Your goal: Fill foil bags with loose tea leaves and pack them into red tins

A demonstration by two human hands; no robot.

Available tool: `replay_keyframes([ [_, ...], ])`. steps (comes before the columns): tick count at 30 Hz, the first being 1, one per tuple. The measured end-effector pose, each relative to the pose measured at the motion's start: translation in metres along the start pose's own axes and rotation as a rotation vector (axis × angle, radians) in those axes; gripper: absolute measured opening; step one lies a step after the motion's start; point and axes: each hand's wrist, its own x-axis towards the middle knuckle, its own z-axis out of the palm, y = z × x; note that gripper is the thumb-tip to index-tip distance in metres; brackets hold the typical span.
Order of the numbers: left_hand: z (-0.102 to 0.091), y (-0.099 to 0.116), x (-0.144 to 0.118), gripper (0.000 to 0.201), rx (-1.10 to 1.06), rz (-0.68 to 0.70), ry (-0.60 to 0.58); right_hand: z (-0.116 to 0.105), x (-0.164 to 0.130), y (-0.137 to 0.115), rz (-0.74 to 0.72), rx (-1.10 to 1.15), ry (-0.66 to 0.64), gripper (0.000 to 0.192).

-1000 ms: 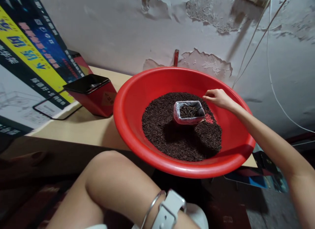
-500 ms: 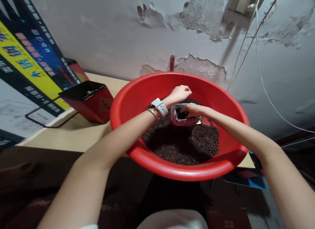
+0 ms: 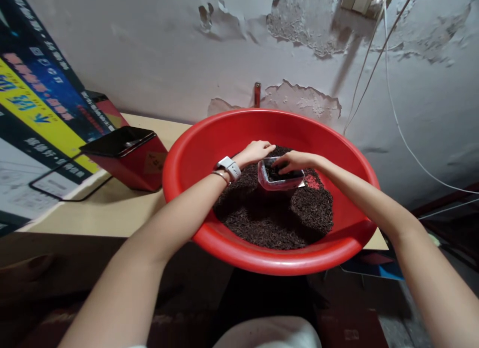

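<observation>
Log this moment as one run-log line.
left hand: on loose tea | right hand: at small bag rim | red basin: on table

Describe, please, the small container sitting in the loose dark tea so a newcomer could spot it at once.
Find the big round red plastic basin on the pale table. In the dark leaf pile stands a small clear plastic-lined square pouch, between the left hand and right hand. It alone is shiny and straight-edged.

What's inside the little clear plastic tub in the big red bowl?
Dark loose tea leaves fill the small clear plastic tub. The right hand covers part of its top, hiding the rest.
</observation>
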Motion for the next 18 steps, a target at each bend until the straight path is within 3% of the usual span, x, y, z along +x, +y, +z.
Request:
replay_keyframes([
  [2,-0.005,0.012,-0.007,0.033,0.034,0.004,0.167,-0.012,-0.019,0.009,0.012,0.107,0.103,0.024],
  [5,-0.010,0.039,-0.019,0.027,-0.003,0.088,0.391,-0.018,-0.042,0.028,0.140,0.285,0.381,0.026],
  [7,-0.010,0.061,-0.028,0.025,-0.051,0.242,0.391,-0.014,-0.052,0.043,0.249,0.381,0.560,0.026],
  [9,-0.004,0.082,-0.038,0.023,-0.055,0.420,0.209,-0.005,-0.056,0.058,0.336,0.428,0.650,0.024],
  [11,0.008,0.100,-0.050,0.022,-0.003,0.565,-0.140,0.004,-0.057,0.072,0.407,0.421,0.645,0.022],
  [13,0.027,0.112,-0.065,0.033,0.089,0.607,-0.521,0.011,-0.056,0.083,0.460,0.385,0.597,0.021],
  [15,0.052,0.114,-0.082,0.062,0.193,0.488,-0.779,0.015,-0.054,0.089,0.484,0.331,0.566,0.023],
  [16,0.065,0.113,-0.090,0.074,0.247,0.370,-0.840,0.016,-0.053,0.091,0.490,0.292,0.549,0.024],
  [18,0.090,0.104,-0.103,0.081,0.366,0.107,-0.829,0.018,-0.051,0.093,0.501,0.204,0.515,0.027],
])
